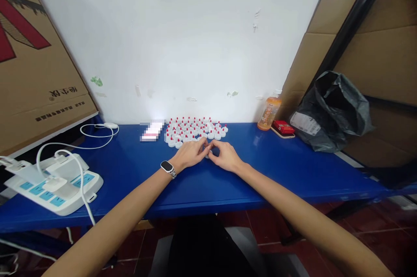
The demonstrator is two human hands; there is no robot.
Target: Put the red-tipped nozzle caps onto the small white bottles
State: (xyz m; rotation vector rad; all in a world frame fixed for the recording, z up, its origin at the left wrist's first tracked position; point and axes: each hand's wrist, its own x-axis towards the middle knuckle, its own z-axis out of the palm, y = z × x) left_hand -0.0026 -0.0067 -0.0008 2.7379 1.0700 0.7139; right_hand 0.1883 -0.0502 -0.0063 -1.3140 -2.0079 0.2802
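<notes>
Where the two forearms meet at the middle of the blue worktop (293, 168), both hands rest on its surface with fingertips touching each other.

Item 1: left hand (192, 154), a smartwatch (167, 167) on its wrist. Fingers curled inward toward a small white piece (207, 155) pinched between the two hands; grip closed on that piece, though the piece itself is mostly hidden by the fingers.

Item 2: right hand (224, 156). Thumb and forefinger meet the left hand's fingertips at the same small piece; grip closed on it as well.

Item 3: cluster of white caps with red tips (195, 131), many pieces, standing upright in a tight patch just beyond the hands and near the white wall (195, 29). The nearest caps lie just beside the fingertips.

Item 4: white power strip with blue sockets (55, 183), at the left end of the worktop, with white plugs and cables seated in it. One white cable (97, 135) loops toward the wall.

Item 5: orange drink bottle (269, 113), upright, right of the cluster against the wall. Beside it, a red packet (283, 127) lies on a flat phone-like object.

Item 6: black plastic bag (335, 111), crumpled, at the right end, bearing a white label.

Item 7: cardboard boxes, one leaning at the left (35, 72), others stacked behind the bag at the right (374, 59).
</notes>
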